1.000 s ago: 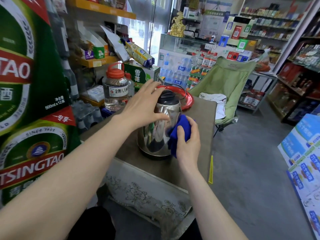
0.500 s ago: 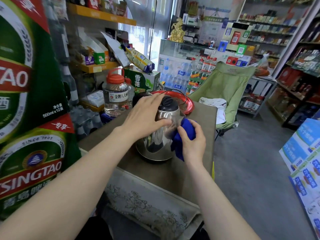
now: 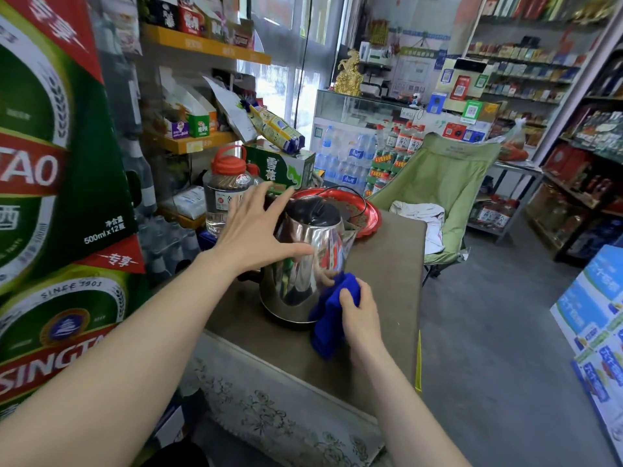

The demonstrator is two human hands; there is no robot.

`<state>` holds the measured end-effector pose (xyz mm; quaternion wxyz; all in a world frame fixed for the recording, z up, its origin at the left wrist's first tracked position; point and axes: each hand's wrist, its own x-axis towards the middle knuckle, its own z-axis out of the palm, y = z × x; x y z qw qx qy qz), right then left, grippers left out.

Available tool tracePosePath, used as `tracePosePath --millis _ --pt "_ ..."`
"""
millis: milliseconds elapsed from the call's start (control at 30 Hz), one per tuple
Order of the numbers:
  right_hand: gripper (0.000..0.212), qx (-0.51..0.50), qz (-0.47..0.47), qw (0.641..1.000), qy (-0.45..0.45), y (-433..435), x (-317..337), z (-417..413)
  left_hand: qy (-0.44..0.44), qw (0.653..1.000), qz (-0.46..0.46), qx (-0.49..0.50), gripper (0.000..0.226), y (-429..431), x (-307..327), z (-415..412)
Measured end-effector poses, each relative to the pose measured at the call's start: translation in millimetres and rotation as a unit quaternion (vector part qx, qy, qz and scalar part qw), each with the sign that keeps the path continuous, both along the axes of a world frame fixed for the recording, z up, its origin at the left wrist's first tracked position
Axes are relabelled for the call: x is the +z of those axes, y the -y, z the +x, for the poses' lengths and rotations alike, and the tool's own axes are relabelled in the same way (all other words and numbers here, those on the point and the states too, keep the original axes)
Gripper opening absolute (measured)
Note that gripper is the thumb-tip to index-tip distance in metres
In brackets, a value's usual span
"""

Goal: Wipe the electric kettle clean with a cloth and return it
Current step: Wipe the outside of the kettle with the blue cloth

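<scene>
While the steel electric kettle (image 3: pixel 308 264) stands upright on the brown-topped table (image 3: pixel 387 264), near its middle, I have both hands on it. My left hand (image 3: pixel 256 230) lies spread against the kettle's upper left side, fingers splayed and reaching toward the black lid (image 3: pixel 313 208), the thumb pressed across the shiny wall; it steadies the body with an open palm rather than closing round anything. My right hand (image 3: pixel 359 315) is curled shut around a bunched blue cloth (image 3: pixel 332 311), which it presses against the kettle's lower right side, close to the base. Part of the cloth hangs down below the fist toward the near edge of the table.

Just beyond the kettle, touching or nearly touching its far side, sits a red tray (image 3: pixel 365 210) with a black cord (image 3: pixel 340 189) arching over it. To the far left of the kettle stands a clear jug (image 3: pixel 227 193) with an orange cap, and behind that a green carton (image 3: pixel 281 168). A big green beer case (image 3: pixel 57 183) fills the left edge of my view. On the far right of the table a green folding chair (image 3: pixel 438 193) holds a crumpled white cloth (image 3: pixel 421 214). A patterned cover (image 3: pixel 269 409) hangs down the table's near side.
</scene>
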<state>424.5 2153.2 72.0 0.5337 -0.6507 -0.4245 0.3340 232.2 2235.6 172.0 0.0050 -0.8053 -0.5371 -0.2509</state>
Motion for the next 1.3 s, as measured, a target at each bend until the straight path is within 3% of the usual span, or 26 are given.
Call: tracePosePath --millis 100,200,433,533,633,767,867,1000,1167,1300 --pt "0.042 -0.005 0.095 0.994 0.051 -0.4 38.7 2.0 0.038 0.998 -0.049 0.030 0.120 -3.1 -0.5 -8.7" --pt "0.038 -0.015 0.146 0.986 0.075 -11.9 63.7 3.8 0.046 0.998 -0.013 0.044 0.107 -1.2 8.1 -13.8" --pt "0.025 -0.007 0.021 1.000 0.006 -6.6 4.1 3.1 0.148 0.989 0.009 0.030 0.067 0.9 -12.4 -42.2" --pt "0.028 -0.018 0.067 0.997 0.029 2.5 10.5 -2.1 0.268 0.961 -0.071 -0.007 0.057 4.9 -30.4 -41.5" --pt "0.037 -0.020 0.156 0.985 0.065 -2.1 42.7 -2.4 0.316 0.946 -0.075 0.017 0.042 14.0 -38.9 -37.8" --pt "0.027 -0.043 0.171 0.982 0.062 -18.5 61.5 -2.4 0.406 0.904 -0.114 -0.076 0.054 40.2 -46.4 -21.7" --pt "0.033 -0.055 0.229 0.961 0.143 -0.5 48.3 -17.5 0.501 0.855 -0.096 -0.095 0.054 55.8 -50.2 -3.1" --pt "0.037 0.005 0.312 0.895 0.319 16.5 39.2 -29.4 0.561 0.823 -0.062 -0.067 0.045 62.3 -50.4 20.0" --pt "0.031 -0.087 0.294 0.929 0.206 7.2 75.5 -9.7 0.557 0.826 -0.035 -0.076 0.037 76.2 -43.7 37.1" --pt "0.032 -0.046 0.361 0.846 0.389 19.0 72.6 -22.0 0.596 0.800 -0.024 -0.060 0.047 83.4 -36.5 43.8"
